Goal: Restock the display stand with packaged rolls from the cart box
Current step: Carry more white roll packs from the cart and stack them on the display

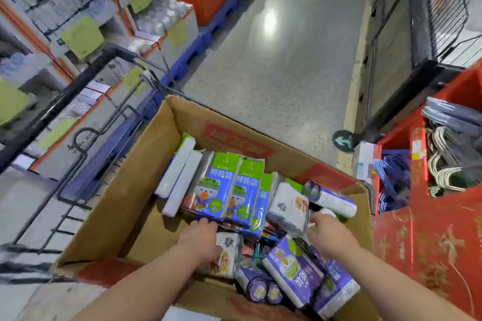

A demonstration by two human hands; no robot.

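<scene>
An open cardboard box (135, 190) on a cart holds several packaged rolls: blue-and-green packs (216, 190) standing in the middle, purple packs (297, 268) at the front right, a purple-ended roll (331, 198) at the right. Both my hands are down inside the box. My left hand (200, 240) lies at the foot of the blue-and-green packs, beside a white pack (229, 250); its fingers are hidden. My right hand (328, 229) reaches to a white wrapped roll pack (287, 206); its fingertips are blurred.
The cart's black wire frame (86, 138) stands left of the box. Shelves with green tags (80, 36) line the left side on blue pallets. A red bin (443, 229) with hangers and blue items is at the right. Open grey floor lies ahead.
</scene>
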